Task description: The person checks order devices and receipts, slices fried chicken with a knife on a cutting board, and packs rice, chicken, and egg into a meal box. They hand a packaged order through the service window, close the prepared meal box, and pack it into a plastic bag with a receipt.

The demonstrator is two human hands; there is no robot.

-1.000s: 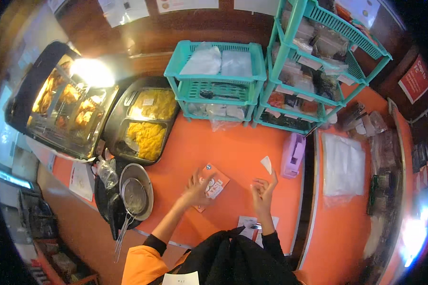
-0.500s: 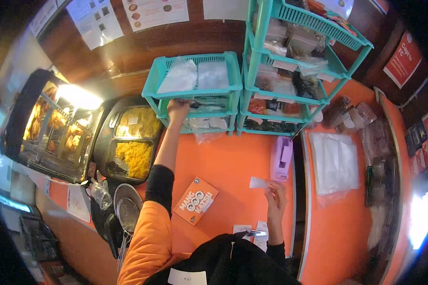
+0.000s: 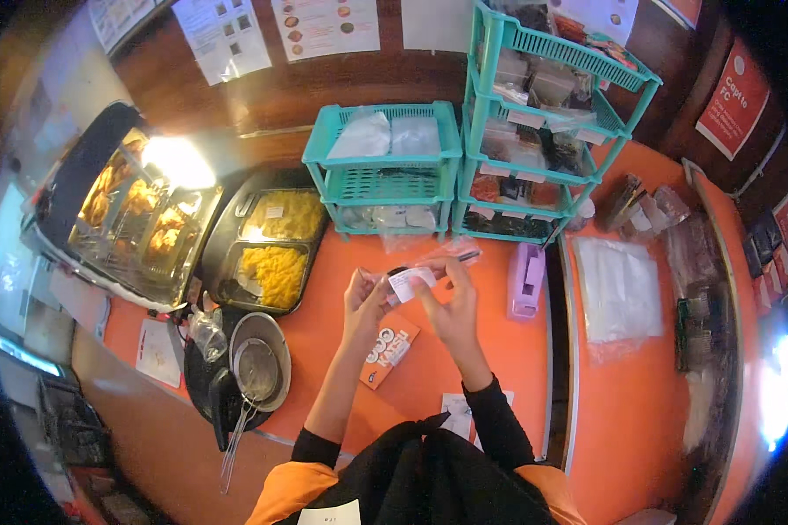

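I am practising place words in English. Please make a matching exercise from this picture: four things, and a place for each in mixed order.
Things:
1. white slip
2. orange packet
3. purple tape dispenser
4. wire strainer

Places:
a. flat on the counter, below the hands
b. between both hands
c. in a round pan at the left
d. standing to the right of the hands

Pairs: 1-b, 2-a, 3-d, 4-c

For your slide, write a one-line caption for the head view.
Both hands, left hand and right hand, hold a small white slip above an orange counter, near teal baskets.
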